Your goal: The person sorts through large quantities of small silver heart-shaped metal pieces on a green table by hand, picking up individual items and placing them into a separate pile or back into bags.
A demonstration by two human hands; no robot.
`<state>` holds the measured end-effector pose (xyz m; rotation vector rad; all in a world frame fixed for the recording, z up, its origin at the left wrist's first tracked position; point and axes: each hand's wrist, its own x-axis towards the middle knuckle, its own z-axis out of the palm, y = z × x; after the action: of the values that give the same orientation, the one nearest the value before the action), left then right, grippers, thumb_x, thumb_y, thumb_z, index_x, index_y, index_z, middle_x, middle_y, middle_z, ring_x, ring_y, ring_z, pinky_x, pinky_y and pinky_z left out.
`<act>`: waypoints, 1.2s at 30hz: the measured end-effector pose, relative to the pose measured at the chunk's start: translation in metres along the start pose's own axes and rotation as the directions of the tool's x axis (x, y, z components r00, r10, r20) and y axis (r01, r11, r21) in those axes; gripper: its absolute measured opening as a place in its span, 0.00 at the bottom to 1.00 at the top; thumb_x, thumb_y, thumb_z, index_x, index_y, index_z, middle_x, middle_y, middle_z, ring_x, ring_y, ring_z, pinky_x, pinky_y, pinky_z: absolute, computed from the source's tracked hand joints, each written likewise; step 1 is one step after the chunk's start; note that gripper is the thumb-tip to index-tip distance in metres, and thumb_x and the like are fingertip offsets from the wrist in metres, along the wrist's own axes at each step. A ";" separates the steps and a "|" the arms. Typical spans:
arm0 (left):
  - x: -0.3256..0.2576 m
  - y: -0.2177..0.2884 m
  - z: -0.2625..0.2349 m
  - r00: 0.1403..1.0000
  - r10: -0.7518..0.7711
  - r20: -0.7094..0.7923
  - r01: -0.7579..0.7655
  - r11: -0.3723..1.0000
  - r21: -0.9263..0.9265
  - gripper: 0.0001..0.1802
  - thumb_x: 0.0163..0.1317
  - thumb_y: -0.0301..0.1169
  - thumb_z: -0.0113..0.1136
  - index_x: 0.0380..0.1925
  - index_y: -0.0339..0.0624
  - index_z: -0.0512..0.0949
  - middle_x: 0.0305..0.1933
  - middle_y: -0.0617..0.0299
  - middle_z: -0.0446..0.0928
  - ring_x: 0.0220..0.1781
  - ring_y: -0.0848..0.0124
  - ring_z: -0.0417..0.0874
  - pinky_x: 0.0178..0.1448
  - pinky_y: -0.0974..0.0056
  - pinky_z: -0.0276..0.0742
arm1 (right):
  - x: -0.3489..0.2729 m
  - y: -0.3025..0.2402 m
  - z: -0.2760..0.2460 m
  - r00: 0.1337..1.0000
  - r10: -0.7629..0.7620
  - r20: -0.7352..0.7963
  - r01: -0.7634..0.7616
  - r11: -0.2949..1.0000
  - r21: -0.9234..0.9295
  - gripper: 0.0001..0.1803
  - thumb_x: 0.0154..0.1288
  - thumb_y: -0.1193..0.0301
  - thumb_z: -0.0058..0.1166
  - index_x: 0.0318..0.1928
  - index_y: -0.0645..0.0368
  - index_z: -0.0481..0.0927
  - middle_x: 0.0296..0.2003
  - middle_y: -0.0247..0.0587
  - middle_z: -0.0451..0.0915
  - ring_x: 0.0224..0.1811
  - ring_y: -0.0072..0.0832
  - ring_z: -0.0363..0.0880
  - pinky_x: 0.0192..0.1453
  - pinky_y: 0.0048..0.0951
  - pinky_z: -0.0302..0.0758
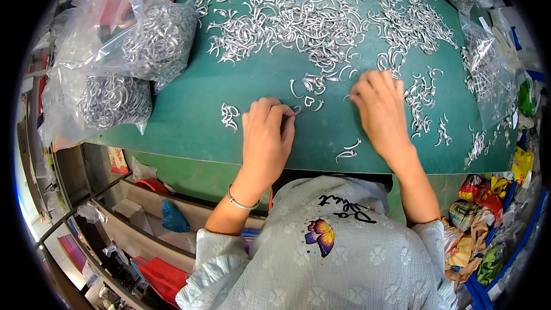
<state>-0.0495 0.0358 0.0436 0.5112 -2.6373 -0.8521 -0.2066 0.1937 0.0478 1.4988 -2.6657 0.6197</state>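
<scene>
Left hand: small silver hook was pinched | right hand: grip undeterminable, hook pile lay at 12 o'clock | green table

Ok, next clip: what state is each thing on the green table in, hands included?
Left hand: palm down, fingertips pinching a small metal hook.
Right hand: palm down, fingertips on a hook at the table.
Loose hooks: spread in a heap across the green table.
Clear bags: full of hooks, lying on their sides at the left.
</scene>
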 end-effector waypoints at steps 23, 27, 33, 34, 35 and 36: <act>-0.020 -0.006 0.007 0.992 0.043 -0.118 -0.044 0.999 -0.008 0.12 0.55 0.19 0.64 0.40 0.39 0.78 0.41 0.57 0.75 0.42 0.59 0.75 0.47 0.59 0.65 | 0.032 -0.043 0.016 0.983 -0.165 -0.083 0.170 0.984 0.056 0.10 0.52 0.76 0.57 0.38 0.59 0.78 0.40 0.40 0.74 0.47 0.37 0.71 0.50 0.36 0.65; -0.019 -0.011 0.003 0.993 0.054 -0.101 -0.055 0.998 -0.005 0.17 0.54 0.21 0.65 0.46 0.40 0.77 0.47 0.57 0.75 0.49 0.58 0.75 0.50 0.58 0.65 | 0.032 -0.060 0.041 0.962 -0.273 0.017 0.271 0.960 0.069 0.08 0.52 0.76 0.56 0.35 0.60 0.75 0.35 0.39 0.70 0.43 0.36 0.69 0.47 0.35 0.65; -0.020 -0.018 -0.005 0.974 0.201 0.102 -0.205 0.978 0.027 0.26 0.53 0.23 0.66 0.55 0.43 0.75 0.63 0.57 0.71 0.63 0.58 0.70 0.56 0.55 0.65 | 0.026 -0.017 0.024 0.987 -0.154 0.039 0.119 0.880 0.460 0.10 0.57 0.74 0.60 0.41 0.60 0.77 0.48 0.42 0.74 0.57 0.42 0.68 0.58 0.41 0.66; -0.017 -0.018 -0.007 0.964 0.219 0.152 -0.230 0.971 0.060 0.26 0.53 0.23 0.65 0.55 0.44 0.75 0.63 0.57 0.71 0.62 0.58 0.70 0.56 0.54 0.65 | 0.036 -0.014 0.022 0.990 -0.138 -0.012 0.132 0.920 0.368 0.11 0.58 0.73 0.61 0.42 0.59 0.78 0.51 0.42 0.74 0.60 0.43 0.67 0.60 0.41 0.65; -0.014 -0.017 -0.008 0.951 0.234 0.202 -0.257 0.962 0.091 0.26 0.53 0.23 0.65 0.55 0.44 0.74 0.64 0.57 0.71 0.62 0.58 0.70 0.56 0.54 0.65 | 0.046 -0.013 0.020 0.990 -0.127 -0.064 0.140 0.952 0.273 0.13 0.58 0.72 0.62 0.43 0.58 0.79 0.53 0.42 0.74 0.62 0.44 0.66 0.63 0.42 0.65; -0.009 -0.015 -0.009 0.949 0.264 0.172 -0.284 0.953 0.106 0.23 0.54 0.23 0.65 0.52 0.44 0.76 0.58 0.58 0.73 0.60 0.58 0.72 0.55 0.56 0.66 | 0.052 -0.013 0.018 0.985 -0.123 -0.121 0.143 0.974 0.176 0.14 0.58 0.71 0.63 0.45 0.57 0.79 0.56 0.42 0.74 0.65 0.45 0.65 0.65 0.43 0.64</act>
<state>-0.0345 0.0238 0.0398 0.1019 -2.8307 -0.6615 -0.2209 0.1385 0.0460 1.6187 -2.4608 0.9315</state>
